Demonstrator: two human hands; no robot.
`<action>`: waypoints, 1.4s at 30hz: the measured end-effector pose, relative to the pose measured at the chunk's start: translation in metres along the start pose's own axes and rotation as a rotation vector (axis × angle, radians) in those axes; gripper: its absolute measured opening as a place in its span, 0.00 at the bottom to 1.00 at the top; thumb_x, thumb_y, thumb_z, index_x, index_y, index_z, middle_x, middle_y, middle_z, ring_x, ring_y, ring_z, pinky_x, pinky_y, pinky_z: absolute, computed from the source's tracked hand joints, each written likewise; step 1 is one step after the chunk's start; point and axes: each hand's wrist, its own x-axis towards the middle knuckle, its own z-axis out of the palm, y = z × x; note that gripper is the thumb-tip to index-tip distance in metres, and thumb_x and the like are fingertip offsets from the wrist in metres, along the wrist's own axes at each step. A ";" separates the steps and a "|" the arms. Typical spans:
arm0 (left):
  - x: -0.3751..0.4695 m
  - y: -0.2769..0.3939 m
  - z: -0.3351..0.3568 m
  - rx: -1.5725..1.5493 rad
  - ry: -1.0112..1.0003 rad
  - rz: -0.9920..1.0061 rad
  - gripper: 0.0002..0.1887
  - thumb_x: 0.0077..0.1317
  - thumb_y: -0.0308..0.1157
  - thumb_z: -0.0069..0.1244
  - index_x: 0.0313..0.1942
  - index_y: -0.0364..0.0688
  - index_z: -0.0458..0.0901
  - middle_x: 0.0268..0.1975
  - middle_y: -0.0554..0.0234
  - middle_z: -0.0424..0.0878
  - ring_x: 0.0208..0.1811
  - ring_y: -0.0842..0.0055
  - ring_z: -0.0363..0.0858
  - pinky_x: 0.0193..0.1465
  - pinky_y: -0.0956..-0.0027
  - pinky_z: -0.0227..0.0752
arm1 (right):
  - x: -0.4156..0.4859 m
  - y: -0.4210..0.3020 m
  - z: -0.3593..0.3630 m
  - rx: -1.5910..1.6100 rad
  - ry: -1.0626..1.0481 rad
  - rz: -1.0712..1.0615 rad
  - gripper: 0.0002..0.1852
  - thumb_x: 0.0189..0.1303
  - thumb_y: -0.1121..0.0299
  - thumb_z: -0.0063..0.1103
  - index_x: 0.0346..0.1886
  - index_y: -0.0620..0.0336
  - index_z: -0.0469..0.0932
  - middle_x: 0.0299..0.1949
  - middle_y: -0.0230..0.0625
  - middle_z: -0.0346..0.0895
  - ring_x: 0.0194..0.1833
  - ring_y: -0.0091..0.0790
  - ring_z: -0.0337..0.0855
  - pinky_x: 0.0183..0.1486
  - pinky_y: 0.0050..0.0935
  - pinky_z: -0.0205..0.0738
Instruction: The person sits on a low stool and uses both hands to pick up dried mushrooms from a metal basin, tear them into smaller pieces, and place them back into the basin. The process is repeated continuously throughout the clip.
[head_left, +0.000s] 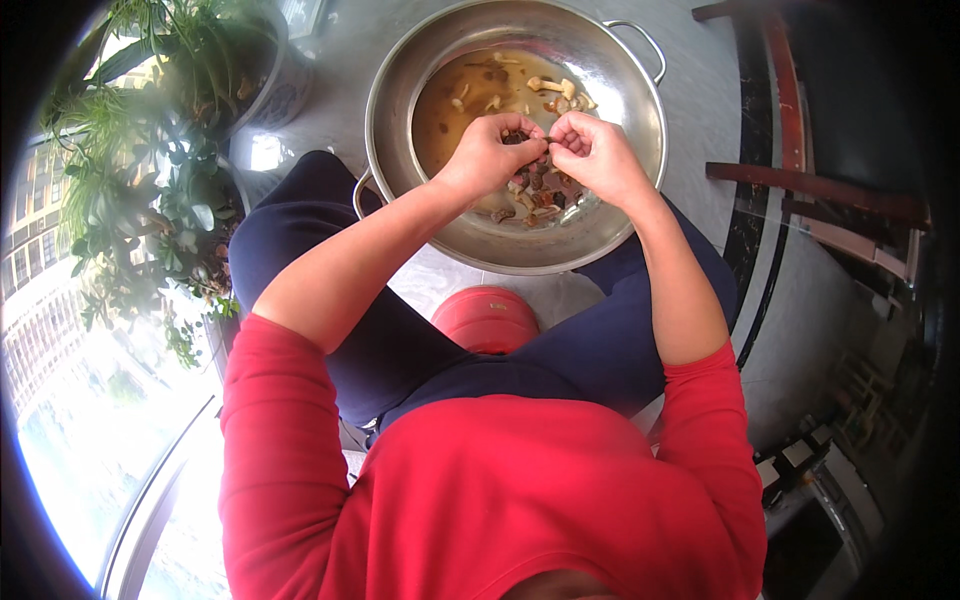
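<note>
A wide stainless steel basin (517, 253) with two loop handles stands in front of me, with brownish water (442, 139) in its bottom. Above the water, my left hand (495, 150) and my right hand (598, 156) meet fingertip to fingertip. Between them they pinch a small dark piece of mushroom (549, 140), mostly hidden by the fingers. Dark mushroom pieces (534, 178) lie heaped in the near part of the basin, below my hands. Toward the far side, a pale long-stemmed mushroom (551, 85) lies among smaller bits.
Between my legs sits a red round plastic object (486, 319), perhaps a stool or bucket. Potted plants (150, 180) line the window on the left. Dark red wooden furniture legs (810, 191) reach in from the right over the grey tiled floor (697, 97).
</note>
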 end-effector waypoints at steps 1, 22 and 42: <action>0.000 0.000 0.001 0.010 -0.008 0.002 0.07 0.66 0.31 0.52 0.38 0.37 0.79 0.31 0.70 0.80 0.31 0.87 0.77 0.31 0.81 0.69 | 0.000 0.001 0.000 -0.012 0.001 -0.007 0.07 0.54 0.72 0.62 0.32 0.65 0.76 0.25 0.29 0.77 0.28 0.21 0.75 0.35 0.23 0.72; -0.014 0.008 0.002 -0.672 -0.245 -0.224 0.10 0.69 0.35 0.48 0.43 0.38 0.76 0.36 0.62 0.81 0.34 0.77 0.79 0.32 0.75 0.73 | -0.030 -0.030 0.010 -0.127 0.254 -0.356 0.07 0.56 0.76 0.61 0.39 0.63 0.80 0.33 0.35 0.76 0.32 0.25 0.79 0.35 0.23 0.72; -0.072 -0.011 -0.003 -0.851 0.033 -0.140 0.08 0.68 0.34 0.47 0.42 0.39 0.73 0.37 0.59 0.79 0.35 0.73 0.77 0.32 0.73 0.72 | -0.129 0.042 0.010 0.649 0.504 0.420 0.20 0.61 0.58 0.62 0.46 0.64 0.72 0.35 0.35 0.77 0.33 0.27 0.78 0.36 0.27 0.76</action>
